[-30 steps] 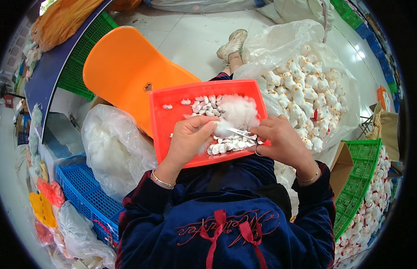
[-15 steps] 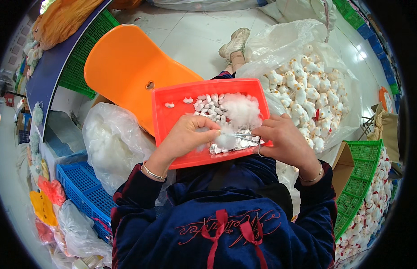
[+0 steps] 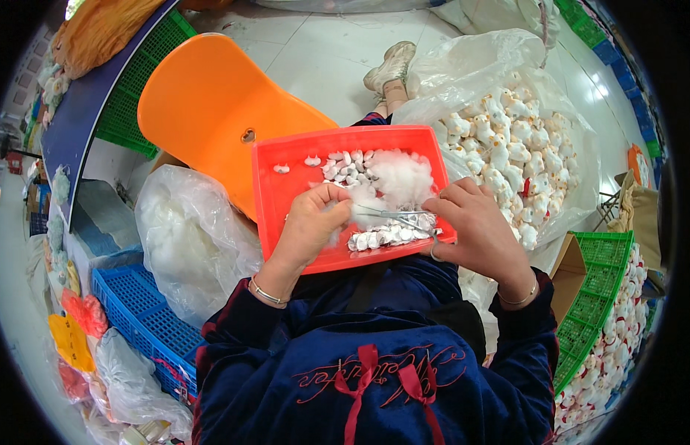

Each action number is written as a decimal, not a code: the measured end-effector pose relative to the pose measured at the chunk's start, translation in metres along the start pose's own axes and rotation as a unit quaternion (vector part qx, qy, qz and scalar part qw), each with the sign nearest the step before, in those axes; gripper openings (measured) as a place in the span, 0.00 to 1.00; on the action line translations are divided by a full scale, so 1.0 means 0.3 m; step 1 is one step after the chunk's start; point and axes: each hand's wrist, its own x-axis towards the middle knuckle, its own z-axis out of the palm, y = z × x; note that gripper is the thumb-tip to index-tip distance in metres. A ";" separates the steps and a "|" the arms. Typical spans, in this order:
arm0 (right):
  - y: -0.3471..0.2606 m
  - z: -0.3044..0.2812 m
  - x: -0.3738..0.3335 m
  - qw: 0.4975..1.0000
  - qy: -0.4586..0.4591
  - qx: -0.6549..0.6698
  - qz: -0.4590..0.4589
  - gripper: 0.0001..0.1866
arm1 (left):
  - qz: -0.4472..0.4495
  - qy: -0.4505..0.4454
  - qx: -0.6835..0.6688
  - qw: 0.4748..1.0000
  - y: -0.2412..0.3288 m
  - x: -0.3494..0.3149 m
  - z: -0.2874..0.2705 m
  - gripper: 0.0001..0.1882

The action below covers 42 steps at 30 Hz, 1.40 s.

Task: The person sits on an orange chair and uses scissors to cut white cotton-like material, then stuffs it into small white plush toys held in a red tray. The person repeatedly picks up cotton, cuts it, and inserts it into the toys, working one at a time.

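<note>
A red tray point(image 3: 426, 133) rests on my lap. My right hand point(image 3: 482, 226) grips the looped handles of metal forceps point(image 3: 395, 214), whose jaws point left over the tray. At their tips my left hand point(image 3: 304, 222) is closed in a pinch, close to a wisp of white stuffing; what its fingertips hold is too small to make out. A larger clump of stuffing point(image 3: 404, 179) lies at the tray's right side. Small white fabric pieces point(image 3: 348, 167) are heaped beside it, and more white pieces point(image 3: 389, 236) sit in a row along the near side.
An orange chair point(image 3: 204, 96) stands beyond the tray at left. A clear bag of white plush toys point(image 3: 508, 152) lies at right, and a bag of stuffing point(image 3: 185, 245) at left. Blue point(image 3: 148, 311) and green point(image 3: 597, 304) plastic crates flank me.
My left hand has shifted slightly up and left, its fingers more curled. The forceps now show more plainly, tilted a little differently, and the tray has moved slightly.
</note>
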 end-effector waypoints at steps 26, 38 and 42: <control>-0.015 0.008 0.014 0.997 -0.051 -0.056 0.006 0.19 | 0.001 -0.017 -0.077 0.997 -0.017 -0.006 0.016 0.07; 0.023 -0.011 0.011 0.997 -0.039 0.067 0.027 0.16 | 0.017 0.009 0.006 1.000 -0.039 -0.049 -0.048 0.08; 0.068 -0.010 -0.027 0.986 -0.001 0.155 0.058 0.18 | 0.049 0.031 -0.067 0.996 -0.023 -0.031 -0.083 0.06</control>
